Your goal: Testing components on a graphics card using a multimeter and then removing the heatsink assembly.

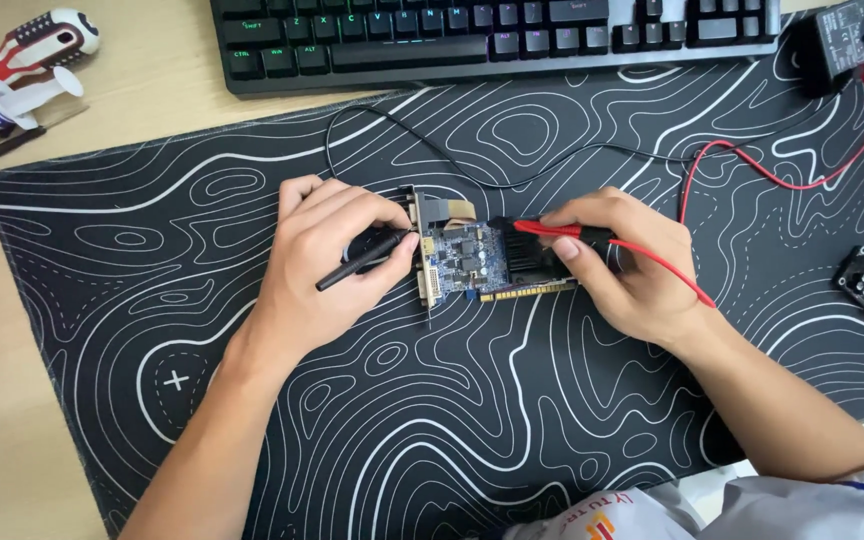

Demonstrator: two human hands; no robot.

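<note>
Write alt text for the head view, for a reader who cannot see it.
Two bare hands press multimeter probes onto a small blue circuit board on a black patterned desk mat: left hand holds the black probe, right hand the red probe.

Between the fingers [392,215] lay a glossy blue circuit board [464,255] with a bright metal bracket [423,250]. The probes, matt black plastic [362,260] and smooth red plastic [547,229], rested over a matt cloth mat [452,420] on the pale wooden desk [12,440].
</note>
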